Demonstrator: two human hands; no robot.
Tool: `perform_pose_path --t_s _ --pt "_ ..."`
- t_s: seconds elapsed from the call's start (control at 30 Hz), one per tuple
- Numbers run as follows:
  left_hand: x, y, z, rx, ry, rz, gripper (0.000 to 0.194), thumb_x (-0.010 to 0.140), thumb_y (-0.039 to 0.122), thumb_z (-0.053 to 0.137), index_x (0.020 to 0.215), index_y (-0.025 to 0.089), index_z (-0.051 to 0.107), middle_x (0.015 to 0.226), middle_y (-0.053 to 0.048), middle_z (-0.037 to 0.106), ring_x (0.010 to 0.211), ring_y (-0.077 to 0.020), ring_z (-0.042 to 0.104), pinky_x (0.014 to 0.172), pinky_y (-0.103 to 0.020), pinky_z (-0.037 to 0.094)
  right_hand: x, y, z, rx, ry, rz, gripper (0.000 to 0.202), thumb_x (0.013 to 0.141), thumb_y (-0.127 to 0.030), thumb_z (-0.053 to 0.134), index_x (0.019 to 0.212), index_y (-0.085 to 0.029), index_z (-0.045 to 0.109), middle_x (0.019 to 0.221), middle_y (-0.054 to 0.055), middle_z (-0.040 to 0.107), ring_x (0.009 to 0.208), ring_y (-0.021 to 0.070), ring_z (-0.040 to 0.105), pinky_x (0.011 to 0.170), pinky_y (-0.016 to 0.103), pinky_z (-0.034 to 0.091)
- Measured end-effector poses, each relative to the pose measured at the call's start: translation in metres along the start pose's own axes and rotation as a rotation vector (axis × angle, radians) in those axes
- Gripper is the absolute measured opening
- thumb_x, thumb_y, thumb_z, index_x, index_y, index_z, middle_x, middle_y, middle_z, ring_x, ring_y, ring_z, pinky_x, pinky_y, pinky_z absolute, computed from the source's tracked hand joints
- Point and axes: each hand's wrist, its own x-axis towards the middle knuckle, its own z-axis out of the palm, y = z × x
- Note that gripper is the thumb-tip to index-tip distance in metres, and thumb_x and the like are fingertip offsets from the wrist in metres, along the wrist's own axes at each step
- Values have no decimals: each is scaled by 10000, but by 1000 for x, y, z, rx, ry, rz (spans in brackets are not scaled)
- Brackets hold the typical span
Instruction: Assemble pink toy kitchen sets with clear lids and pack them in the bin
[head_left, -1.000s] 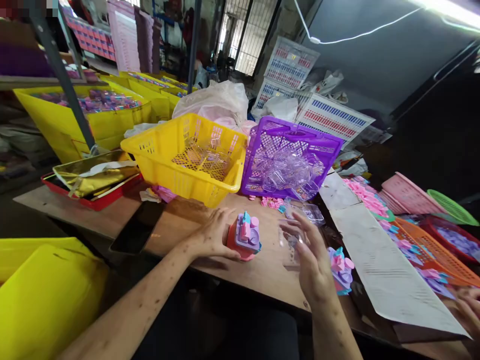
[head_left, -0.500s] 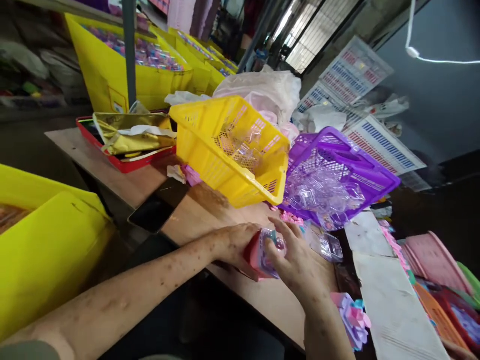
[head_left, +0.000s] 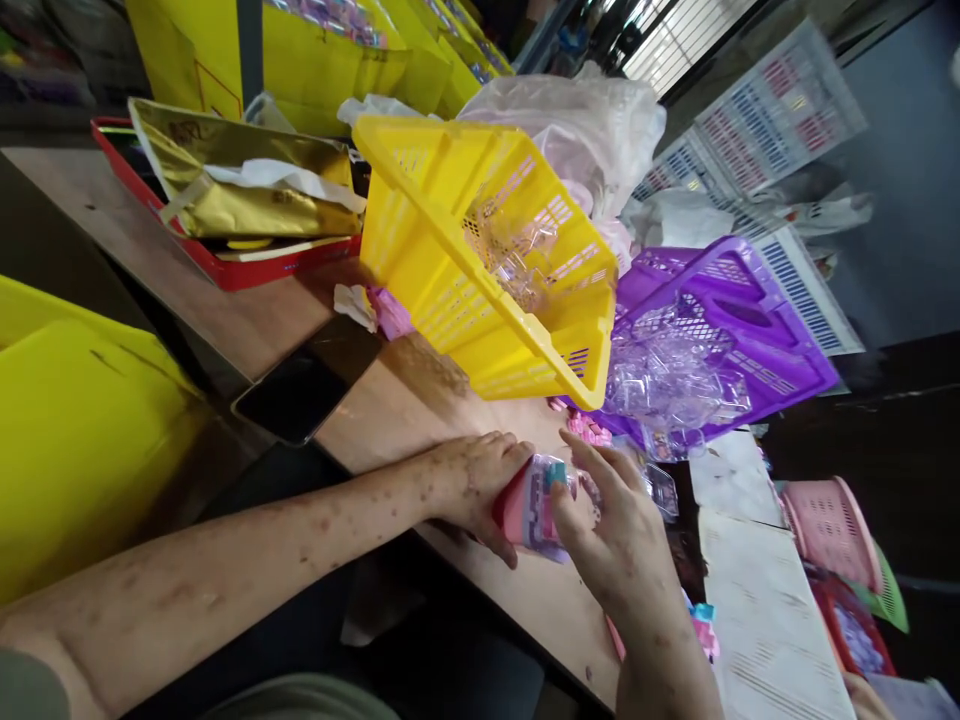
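Observation:
A small pink and lilac plastic toy box [head_left: 541, 510] with a teal piece on top is near the table's front edge. My left hand [head_left: 484, 490] is wrapped round its left side, thumb low and fingers over the back. My right hand [head_left: 611, 510] is at its right side, thumb and fingers apart, the thumb close to the teal piece. Whether the right thumb touches the box is hard to tell. Behind the hands lie small pink pieces [head_left: 589, 430] and a clear plastic shell [head_left: 661, 490].
A yellow basket [head_left: 480, 270] and a purple basket [head_left: 780, 340] hold clear plastic parts. At the left are a phone [head_left: 300, 390], a red tray [head_left: 247, 268] with a gold packet, and a yellow bin [head_left: 82, 450]. White cardboard [head_left: 765, 600] lies at the right.
The view has shifted, so the baskets and tray appear larger and the tray higher and further left. My right thumb and fingers have spread a little from the box's top; my left hand still holds it.

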Motion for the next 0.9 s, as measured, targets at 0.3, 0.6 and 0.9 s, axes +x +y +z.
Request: perform_pose_path --t_s 0.3,0.6,0.9 --pt "2 0 3 231 -126 -24 1164 562 742 1032 1429 163 515 1351 -215 678 1272 -449 689 1111 -583 567 0 -10 -13 -92 -92 -55 535 989 -412 593 1485 -250 714 1333 136 690 1178 340 731 1028 566 633" --pt "2 2 3 252 -131 -33 1116 592 742 1011 1408 160 519 1345 -208 678 1256 -430 692 1091 -561 571 2 -14 -12 -118 -67 -100 524 1007 -419 583 1458 -194 728 1315 158 698 1140 337 732 973 555 648" --pt "3 11 1 339 -157 -42 1161 587 757 1027 1405 110 518 1352 -217 669 1271 -410 678 1102 -515 566 0 -16 -11 -152 -63 -128 517 1023 -430 579 1466 -197 709 1327 170 680 1197 365 717 987 577 647"
